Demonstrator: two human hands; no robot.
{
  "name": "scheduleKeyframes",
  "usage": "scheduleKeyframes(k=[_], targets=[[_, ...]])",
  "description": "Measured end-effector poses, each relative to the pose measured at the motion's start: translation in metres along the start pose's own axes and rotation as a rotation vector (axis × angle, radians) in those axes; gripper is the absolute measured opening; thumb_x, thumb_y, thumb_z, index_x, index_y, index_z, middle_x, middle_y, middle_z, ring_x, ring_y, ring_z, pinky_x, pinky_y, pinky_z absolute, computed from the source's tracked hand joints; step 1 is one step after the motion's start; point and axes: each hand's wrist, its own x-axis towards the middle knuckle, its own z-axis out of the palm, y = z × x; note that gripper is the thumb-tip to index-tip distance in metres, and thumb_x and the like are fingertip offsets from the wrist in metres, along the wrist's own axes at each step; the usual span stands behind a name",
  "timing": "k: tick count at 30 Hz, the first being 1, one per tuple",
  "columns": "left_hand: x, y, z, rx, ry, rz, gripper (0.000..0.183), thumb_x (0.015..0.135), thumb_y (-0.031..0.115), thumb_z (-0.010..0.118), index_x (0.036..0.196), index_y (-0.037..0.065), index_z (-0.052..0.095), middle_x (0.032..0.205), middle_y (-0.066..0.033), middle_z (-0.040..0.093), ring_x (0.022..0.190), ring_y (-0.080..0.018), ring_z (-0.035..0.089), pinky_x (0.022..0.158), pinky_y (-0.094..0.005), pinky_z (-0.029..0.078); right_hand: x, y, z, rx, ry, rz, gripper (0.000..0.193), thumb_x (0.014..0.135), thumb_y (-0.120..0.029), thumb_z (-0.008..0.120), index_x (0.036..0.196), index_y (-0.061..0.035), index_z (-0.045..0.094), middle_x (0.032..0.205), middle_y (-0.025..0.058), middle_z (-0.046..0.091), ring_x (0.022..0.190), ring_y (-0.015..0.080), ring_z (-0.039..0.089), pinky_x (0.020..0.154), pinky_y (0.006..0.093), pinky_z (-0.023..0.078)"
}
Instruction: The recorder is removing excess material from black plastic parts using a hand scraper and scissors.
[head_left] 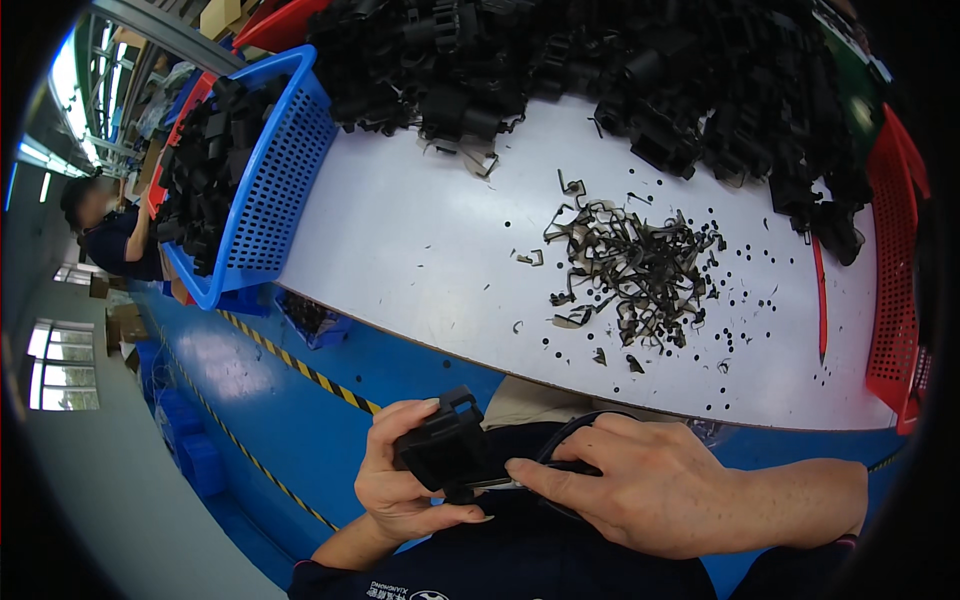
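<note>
Below the table's near edge, my left hand (395, 478) is closed round a black hollow plastic part (447, 447), holding it tilted over my lap. My right hand (640, 480) grips what looks like a pair of scissors with a black looped handle (556, 438). Their metal end (497, 483) meets the lower right side of the part, and my right index finger points along it. My palm and fingers hide most of the tool. On the white table (420, 250) lies a heap of dark plastic scraps (640, 265), with small black round bits scattered about it.
Black plastic parts (660, 70) are piled along the table's far side. A blue basket (275, 190) full of black parts stands at the left, a red basket (890, 300) at the right. Near that lies a red pen-like stick (821, 300). Another person (120, 235) stands far left.
</note>
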Motion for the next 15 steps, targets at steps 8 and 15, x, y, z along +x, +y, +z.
scheduleKeyframes(k=[8,15], targets=[[-0.0022,-0.0012,0.0008,-0.015,0.006,-0.029,0.033,0.051,0.033,0.083,0.056,0.007,0.063,0.117,-0.0223,0.044,0.102,-0.0325,0.048,0.08,-0.0378,0.042,0.0017,-0.0022,-0.0008,-0.012,-0.007,0.008,0.038,0.074,-0.014,0.061,0.112,-0.0164,0.058,0.081,0.0023,0.056,0.069,0.0144,0.055,0.053,0.0243,0.047],[0.0017,-0.0005,0.0059,-0.122,0.03,-0.087,0.031,0.051,0.031,0.083,0.061,0.007,0.066,0.119,-0.0222,0.043,0.104,-0.0331,0.046,0.084,-0.0393,0.04,-0.004,-0.0034,-0.0081,0.017,0.064,0.061,0.034,0.073,-0.017,0.063,0.108,-0.0158,0.061,0.076,0.0013,0.057,0.067,0.0142,0.055,0.054,0.0243,0.047]])
